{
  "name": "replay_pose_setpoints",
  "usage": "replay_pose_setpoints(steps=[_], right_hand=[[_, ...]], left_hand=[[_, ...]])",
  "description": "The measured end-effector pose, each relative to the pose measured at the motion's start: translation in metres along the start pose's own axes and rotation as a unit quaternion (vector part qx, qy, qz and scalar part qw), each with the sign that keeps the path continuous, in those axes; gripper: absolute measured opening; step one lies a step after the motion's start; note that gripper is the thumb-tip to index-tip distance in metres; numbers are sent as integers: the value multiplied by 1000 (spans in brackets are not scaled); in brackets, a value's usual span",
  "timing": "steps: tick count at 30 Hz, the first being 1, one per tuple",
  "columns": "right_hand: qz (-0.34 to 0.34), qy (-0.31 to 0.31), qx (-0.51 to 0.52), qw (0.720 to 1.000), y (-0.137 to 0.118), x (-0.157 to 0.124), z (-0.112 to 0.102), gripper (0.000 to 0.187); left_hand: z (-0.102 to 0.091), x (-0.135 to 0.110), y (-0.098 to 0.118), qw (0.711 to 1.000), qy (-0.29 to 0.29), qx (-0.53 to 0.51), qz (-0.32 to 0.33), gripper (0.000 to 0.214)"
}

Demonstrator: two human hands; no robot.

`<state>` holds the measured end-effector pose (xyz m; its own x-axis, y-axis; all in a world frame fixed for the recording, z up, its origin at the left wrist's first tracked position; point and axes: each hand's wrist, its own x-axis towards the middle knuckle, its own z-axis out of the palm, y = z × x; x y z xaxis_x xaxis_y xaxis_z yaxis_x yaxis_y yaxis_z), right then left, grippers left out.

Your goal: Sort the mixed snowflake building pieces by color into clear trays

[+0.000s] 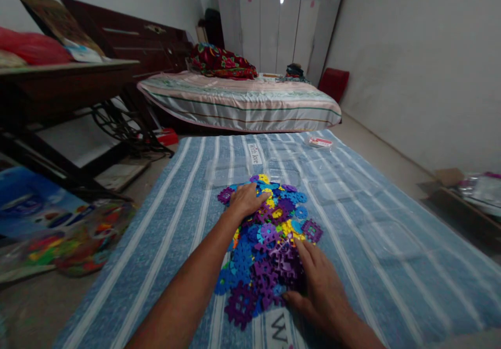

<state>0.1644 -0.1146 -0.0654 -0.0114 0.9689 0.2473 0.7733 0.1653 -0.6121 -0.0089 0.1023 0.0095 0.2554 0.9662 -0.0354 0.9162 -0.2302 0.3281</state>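
Note:
A heap of plastic gear-shaped building pieces (250,244) in blue, purple and yellow, some round and some square, lies on the striped cloth (176,224). My left hand (247,201) rests on the heap's far left part, thumb stretched to the right over yellow pieces; its fingertips are partly hidden. At the heap's near right side is my right hand (319,276), with thumb and fingers spread around the edge of some purple pieces (287,263). Neither hand visibly grips a single piece. A square purple piece (312,230) lies just beyond the right fingers.
Clear plastic trays (227,174) stand behind the heap, with more transparent containers (391,239) to the right. A small red-and-white pack (321,142) lies at the far edge. Beyond is a bed (242,104); a treadle table (70,70) and bagged colourful pieces (50,247) are at left.

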Motion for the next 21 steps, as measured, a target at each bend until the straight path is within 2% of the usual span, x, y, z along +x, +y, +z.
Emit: replay_pose_setpoints(steps=[4,7,10,15,21], right_hand=[[0,23,-52,998,-8,23,19,93],[-8,29,-46,998,-12,43,19,85],[-4,30,-6,1000,-15,60,16,81],[28,46,140,989,-15,87,19,81],[80,87,373,920,-7,115,15,79]], left_hand=[[-3,19,14,997,-67,40,23,66],[-2,17,18,994,-74,58,57,69],[-1,11,18,993,-71,56,77,63],[-3,-1,17,990,-87,-1,110,39],[-12,-25,17,982,-47,-120,141,30]])
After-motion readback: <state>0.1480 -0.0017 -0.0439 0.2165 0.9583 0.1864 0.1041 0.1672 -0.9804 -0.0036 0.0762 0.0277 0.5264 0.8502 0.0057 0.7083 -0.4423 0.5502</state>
